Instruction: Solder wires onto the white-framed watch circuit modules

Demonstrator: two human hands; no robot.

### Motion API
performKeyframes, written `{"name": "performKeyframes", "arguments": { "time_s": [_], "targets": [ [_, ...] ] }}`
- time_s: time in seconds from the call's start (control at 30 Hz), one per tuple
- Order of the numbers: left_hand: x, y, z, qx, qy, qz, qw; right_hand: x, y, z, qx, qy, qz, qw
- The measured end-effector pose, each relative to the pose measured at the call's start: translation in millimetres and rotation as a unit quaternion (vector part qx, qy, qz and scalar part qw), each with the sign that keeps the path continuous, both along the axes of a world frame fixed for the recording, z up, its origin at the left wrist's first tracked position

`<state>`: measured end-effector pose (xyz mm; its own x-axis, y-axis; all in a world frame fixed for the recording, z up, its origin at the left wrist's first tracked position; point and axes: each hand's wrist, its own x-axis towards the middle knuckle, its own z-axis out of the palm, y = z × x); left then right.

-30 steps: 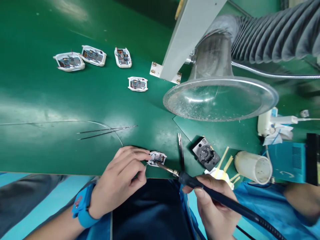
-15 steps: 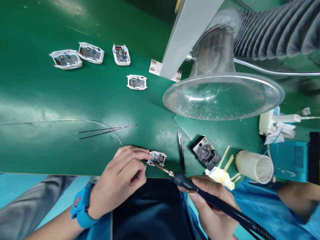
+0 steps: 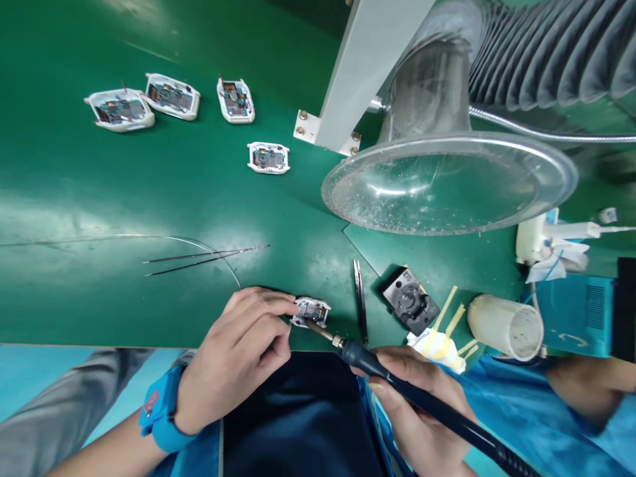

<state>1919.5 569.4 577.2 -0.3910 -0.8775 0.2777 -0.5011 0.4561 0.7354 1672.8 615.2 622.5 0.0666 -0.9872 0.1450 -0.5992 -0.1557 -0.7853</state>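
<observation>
My left hand (image 3: 251,334) is closed at the near edge of the green bench, its fingertips on the left end of a small white watch case (image 3: 311,311) with a circuit board inside. A thin solder wire (image 3: 191,242) curves in from the left and disappears behind this hand; whether the fingers pinch it is hidden. In my right hand (image 3: 420,404) is a dark-handled soldering iron (image 3: 365,361), gripped like a pen. Its metal tip reaches the lower edge of the board in the case. Tweezers (image 3: 360,301) lie just right of the case.
Several similar open watch cases (image 3: 268,158) lie farther back. Long thin tweezers (image 3: 206,257) rest at left. A clear fume hood (image 3: 447,185) overhangs the right side. Near it are a black fixture (image 3: 408,300), a white cup (image 3: 504,328) and a blue box (image 3: 571,315). Another person's arm (image 3: 586,387) shows at right.
The view has shifted slightly, so the far cases sit a little higher and farther left. The iron has moved very slightly left; both hands keep their grips.
</observation>
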Motion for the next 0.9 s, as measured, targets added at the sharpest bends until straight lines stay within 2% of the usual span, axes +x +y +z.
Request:
{"name": "performKeyframes", "arguments": {
  "time_s": [0.3,0.53,0.73,0.9],
  "targets": [
    [-1.1,0.0,-2.7,-0.007,0.004,-0.002,1.0,5.6,-2.1,4.8,-0.009,0.01,-0.014,1.0],
    [-1.6,0.2,-2.2,-0.013,0.003,0.006,1.0,-6.6,5.8,5.4,0.024,0.01,0.023,0.999],
    [-2.2,-1.1,-3.1,-0.034,-0.012,0.008,0.999,4.5,1.3,8.6,0.024,0.061,-0.021,0.998],
    [-3.2,-1.6,-2.9,-0.043,-0.019,0.005,0.999,3.4,-1.3,10.3,0.048,0.093,0.022,0.994]
  ]
}}
